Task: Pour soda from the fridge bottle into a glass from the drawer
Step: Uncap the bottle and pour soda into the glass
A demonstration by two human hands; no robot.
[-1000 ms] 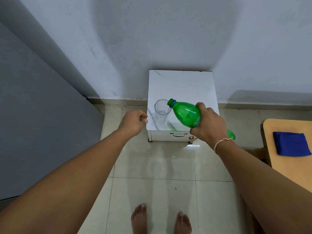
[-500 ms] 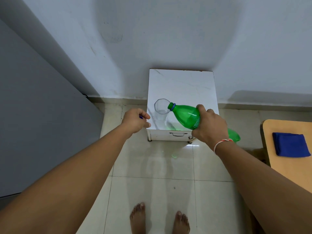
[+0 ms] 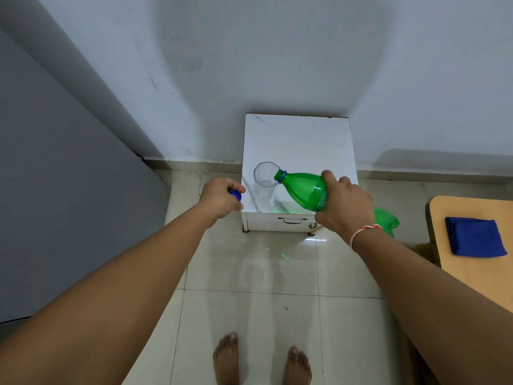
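A clear glass (image 3: 265,182) stands upright near the front left corner of the white marble-topped drawer cabinet (image 3: 302,137). My right hand (image 3: 344,207) grips a green soda bottle (image 3: 304,190) around its middle. The bottle is uncapped and tilted almost level, with its open mouth at the glass's right rim. No stream of soda is visible. My left hand (image 3: 220,200) is closed around the blue bottle cap (image 3: 236,194), just left of the cabinet's front corner and left of the glass.
The cabinet's drawer front with a handle (image 3: 290,220) faces me and is closed. A wooden table (image 3: 472,240) with a folded blue cloth (image 3: 473,237) stands at the right. A grey panel (image 3: 55,190) fills the left. My bare feet stand on the tiled floor.
The bottle has tipped lower and its mouth has come to the glass rim. My left hand has shifted right towards the cabinet corner, and the blue cap now shows in its fingers.
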